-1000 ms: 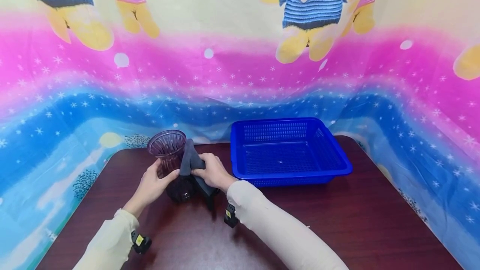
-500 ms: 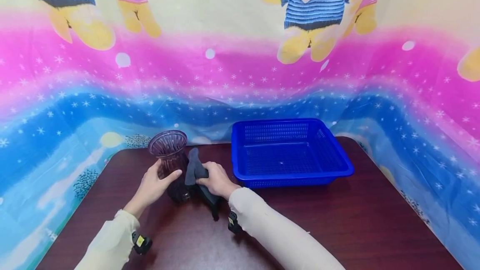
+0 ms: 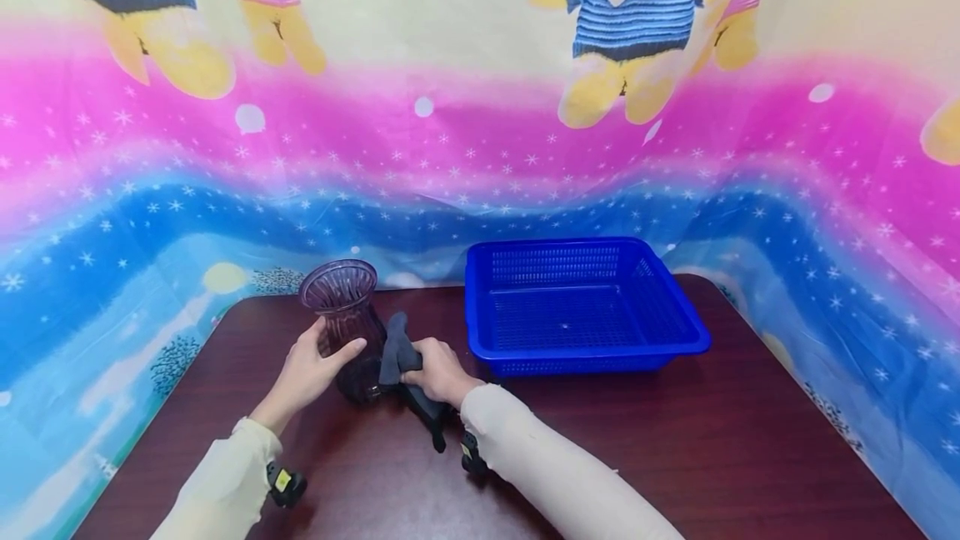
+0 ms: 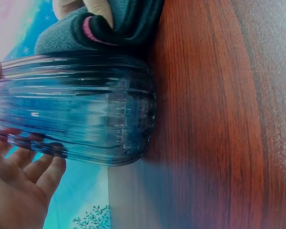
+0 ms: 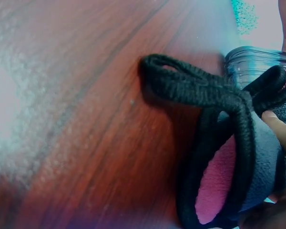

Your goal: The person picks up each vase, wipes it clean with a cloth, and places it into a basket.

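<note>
A purple-tinted, ribbed glass vase (image 3: pixel 351 325) stands on the table with its flared mouth up. My left hand (image 3: pixel 306 367) holds it round the middle, thumb on the near side and fingers round the far left. To the right of the vase, my right hand (image 3: pixel 441 369) grips a folded cleaning cloth (image 3: pixel 400 354), grey with black edging. The left wrist view shows the cloth (image 4: pixel 62 37) against or very close to the side of the glass (image 4: pixel 81 112). Pink inner fabric and a black hanging loop (image 5: pixel 190 88) show in the right wrist view. Part of the right hand is cut off there.
A blue perforated plastic basket (image 3: pixel 585 352) sits at the back right of the dark red-brown wooden table (image 3: pixel 675 457). A printed curtain (image 3: pixel 420 157) hangs behind the table and along its sides. Small black cameras (image 3: pixel 285 484) are strapped at both wrists.
My right hand has moved down and slightly right along the vase, taking the cloth from its upper side toward its lower part. The left hand keeps its hold, and the vase stays almost in place.
</note>
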### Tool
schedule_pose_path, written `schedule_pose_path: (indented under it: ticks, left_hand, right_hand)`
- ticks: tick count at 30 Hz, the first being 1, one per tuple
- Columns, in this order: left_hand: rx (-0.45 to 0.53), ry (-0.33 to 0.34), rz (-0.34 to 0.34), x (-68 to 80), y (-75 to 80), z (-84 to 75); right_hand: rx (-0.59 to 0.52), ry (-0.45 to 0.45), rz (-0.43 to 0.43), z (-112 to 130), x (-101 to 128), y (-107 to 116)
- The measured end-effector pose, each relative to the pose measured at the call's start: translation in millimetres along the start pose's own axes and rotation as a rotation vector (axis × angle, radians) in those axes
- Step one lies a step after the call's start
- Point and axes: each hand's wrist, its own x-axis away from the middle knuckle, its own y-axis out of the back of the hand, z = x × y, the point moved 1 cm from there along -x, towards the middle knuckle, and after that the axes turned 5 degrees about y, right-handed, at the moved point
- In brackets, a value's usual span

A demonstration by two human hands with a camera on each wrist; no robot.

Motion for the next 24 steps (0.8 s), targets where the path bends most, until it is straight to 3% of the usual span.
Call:
schedule_pose_path:
  ticks: [12,24]
  left_hand:
    - [-0.004,0.003,0.001,-0.4,-0.5,0.8]
    - [0.007,-0.009,-0.005,-1.9,-1.4,4.1]
  right_hand:
    - [0.037,-0.030,0.034,-1.9,0.5,-2.4]
    - [0.000,-0.049,0.023,-3.1,1.1,-3.3]
